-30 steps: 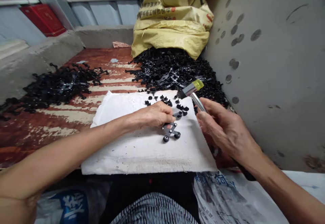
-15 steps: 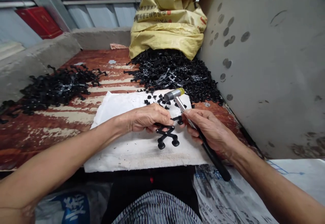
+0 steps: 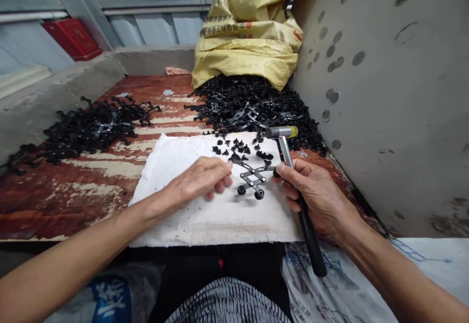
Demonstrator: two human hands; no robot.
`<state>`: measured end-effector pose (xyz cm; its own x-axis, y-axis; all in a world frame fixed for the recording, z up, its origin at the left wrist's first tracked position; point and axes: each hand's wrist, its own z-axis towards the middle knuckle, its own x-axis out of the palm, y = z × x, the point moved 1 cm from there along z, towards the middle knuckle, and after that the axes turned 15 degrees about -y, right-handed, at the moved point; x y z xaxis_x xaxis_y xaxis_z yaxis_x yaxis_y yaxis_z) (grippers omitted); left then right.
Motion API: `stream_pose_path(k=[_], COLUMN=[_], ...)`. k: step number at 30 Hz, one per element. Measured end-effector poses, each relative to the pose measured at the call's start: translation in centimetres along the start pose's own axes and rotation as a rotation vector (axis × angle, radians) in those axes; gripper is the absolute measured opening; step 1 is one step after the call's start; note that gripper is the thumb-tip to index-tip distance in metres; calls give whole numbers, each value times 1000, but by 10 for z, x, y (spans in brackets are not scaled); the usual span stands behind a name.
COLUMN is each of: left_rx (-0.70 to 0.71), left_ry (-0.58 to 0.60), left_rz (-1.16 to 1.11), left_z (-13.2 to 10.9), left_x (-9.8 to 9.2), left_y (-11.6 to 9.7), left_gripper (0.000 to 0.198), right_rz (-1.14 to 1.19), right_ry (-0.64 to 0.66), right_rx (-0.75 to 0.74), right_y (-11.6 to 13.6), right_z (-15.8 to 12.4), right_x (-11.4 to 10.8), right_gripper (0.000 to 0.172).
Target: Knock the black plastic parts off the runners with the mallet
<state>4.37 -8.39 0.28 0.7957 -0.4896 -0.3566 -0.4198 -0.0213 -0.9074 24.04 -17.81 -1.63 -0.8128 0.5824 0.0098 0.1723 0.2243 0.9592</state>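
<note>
A small mallet point(image 3: 285, 147) with a grey-and-yellow head, a metal neck and a black grip is in my right hand point(image 3: 311, 191), its head pointing up. A black scissor-like linkage point(image 3: 252, 179) with riveted crossing bars and round feet spans the gap between my hands above a white pad point(image 3: 176, 225). Its right end meets my right thumb and fingertips beside the mallet. At its left end are the pinched fingertips of my left hand point(image 3: 205, 179). Loose black plugs point(image 3: 240, 147) lie on the far part of the pad.
A large heap of black linkages point(image 3: 249, 103) spills from a yellow woven sack point(image 3: 245, 59) at the back. Another pile of linkages point(image 3: 88, 127) lies left on the worn red board point(image 3: 91, 181). A grey panel point(image 3: 395, 108) stands along the right side.
The linkage has turned and spread open, with its bars now stretched between both hands. My left hand has shifted left to its end. The mallet has moved right and stands more upright.
</note>
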Motion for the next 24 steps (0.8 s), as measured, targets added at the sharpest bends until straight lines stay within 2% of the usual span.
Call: stream_pose_path(k=[3, 6, 8, 10, 12, 14, 16, 20, 24], left_rx=[-38, -12, -59, -151, -220, -250, -244, -231, -183], left_ry=[84, 50, 35, 30, 42, 66, 101, 136, 137], left_rz=[-81, -101, -100, -117, -137, -138, -125, -121, -146], left_z=[-5, -2, 1, 2, 3, 3, 4, 7, 12], left_x=[12, 24, 29, 30, 30, 30, 30, 33, 33], left_y=[2, -5, -10, -15, -18, -19, -19, -17, -16], left_gripper=[38, 32, 27, 24, 23, 23, 23, 20, 16], right_rz=[-33, -86, -146, -285, -472, -620, -718, -812, -752], right_ry=[20, 64, 83, 62, -11, -87, -127, -140, -67], right_rx=[-21, -29, -57, -186, -412, -614, -711, -740, -678], right_y=[-3, -5, -5, -4, -4, -7, -12, -19, -19], right_z=[-3, -7, -9, -9, -5, 1, 8, 11, -4], right_x=[5, 7, 1, -12, -27, -40, -48, -50, -51], right_gripper=[37, 36, 35, 33, 30, 26, 25, 27, 28])
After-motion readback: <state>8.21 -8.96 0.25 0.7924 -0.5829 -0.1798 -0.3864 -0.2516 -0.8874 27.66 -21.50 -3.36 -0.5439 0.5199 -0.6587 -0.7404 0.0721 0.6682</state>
